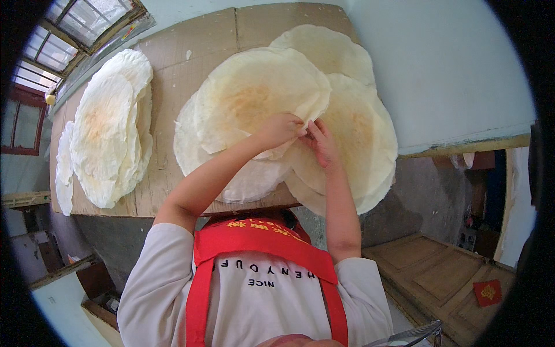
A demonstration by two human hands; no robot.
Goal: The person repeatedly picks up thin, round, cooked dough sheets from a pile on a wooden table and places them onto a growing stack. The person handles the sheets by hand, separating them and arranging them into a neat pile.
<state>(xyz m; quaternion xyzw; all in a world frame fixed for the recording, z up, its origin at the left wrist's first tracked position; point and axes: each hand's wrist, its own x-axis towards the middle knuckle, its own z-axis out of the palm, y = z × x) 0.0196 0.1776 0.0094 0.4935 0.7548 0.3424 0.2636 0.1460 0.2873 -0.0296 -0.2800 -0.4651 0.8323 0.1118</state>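
Observation:
Several thin, round, pale flatbreads with browned centres lie in overlapping piles before me. My left hand pinches the near right edge of the top flatbread in the middle pile. Close beside it, my right hand has its fingertips on the same edge, thumb and fingers drawn together. Near my left fingers, the edges of the sheets look folded and layered. Under my right wrist spreads the right-hand flatbread, partly covered by the middle pile. Another flatbread sits behind it at the far right.
A separate flatbread pile stands at the table's left, with a narrow piece beside it. Brown cardboard covers the table. Some right-hand sheets overhang its front edge. A wall borders the right; barred windows are far left. A wooden panelled door is lower right.

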